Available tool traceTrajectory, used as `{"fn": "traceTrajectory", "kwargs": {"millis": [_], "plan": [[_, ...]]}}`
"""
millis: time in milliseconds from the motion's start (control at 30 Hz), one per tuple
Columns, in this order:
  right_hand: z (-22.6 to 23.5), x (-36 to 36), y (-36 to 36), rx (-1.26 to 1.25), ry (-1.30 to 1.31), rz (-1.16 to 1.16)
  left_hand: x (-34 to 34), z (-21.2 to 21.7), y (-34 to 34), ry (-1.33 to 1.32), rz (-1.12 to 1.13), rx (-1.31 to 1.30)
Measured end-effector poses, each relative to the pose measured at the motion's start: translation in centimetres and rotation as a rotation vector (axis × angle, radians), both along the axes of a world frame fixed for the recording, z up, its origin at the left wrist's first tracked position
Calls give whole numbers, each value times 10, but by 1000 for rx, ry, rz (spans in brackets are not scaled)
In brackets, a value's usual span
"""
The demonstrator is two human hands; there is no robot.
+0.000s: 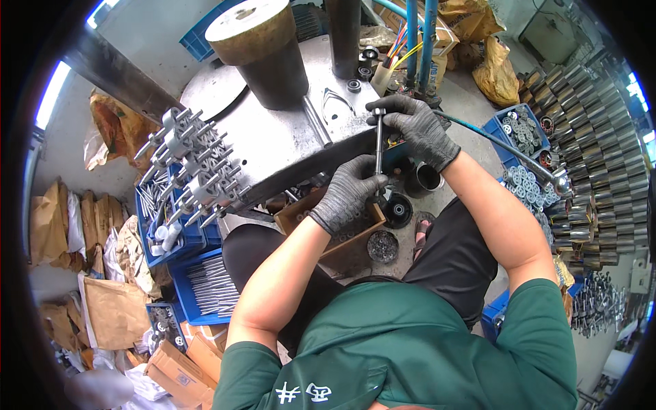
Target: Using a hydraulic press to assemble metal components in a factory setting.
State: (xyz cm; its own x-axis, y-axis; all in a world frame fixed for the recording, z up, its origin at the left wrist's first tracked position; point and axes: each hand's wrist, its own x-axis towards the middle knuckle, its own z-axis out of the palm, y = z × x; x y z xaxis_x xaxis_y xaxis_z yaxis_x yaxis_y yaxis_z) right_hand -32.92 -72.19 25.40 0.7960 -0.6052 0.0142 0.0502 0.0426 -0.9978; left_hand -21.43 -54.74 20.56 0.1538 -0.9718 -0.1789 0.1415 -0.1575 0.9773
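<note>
I held a metal shaft [379,141] by the desk [272,145], fingers of my left hand [347,193] and right hand [425,130] gripping its ends

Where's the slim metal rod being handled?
The rod is in the head view, above and right of centre, between the left hand below and the right hand above, beside the table.
</note>
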Motion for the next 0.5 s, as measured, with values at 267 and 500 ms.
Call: {"fn": "traceTrajectory", "kwargs": {"millis": [267, 500], "plan": [[0, 3, 9, 331, 73, -20, 2, -6, 2, 98, -32, -38], [7, 4, 17, 67, 150, 9, -1, -4, 3, 57, 10, -38]]}}
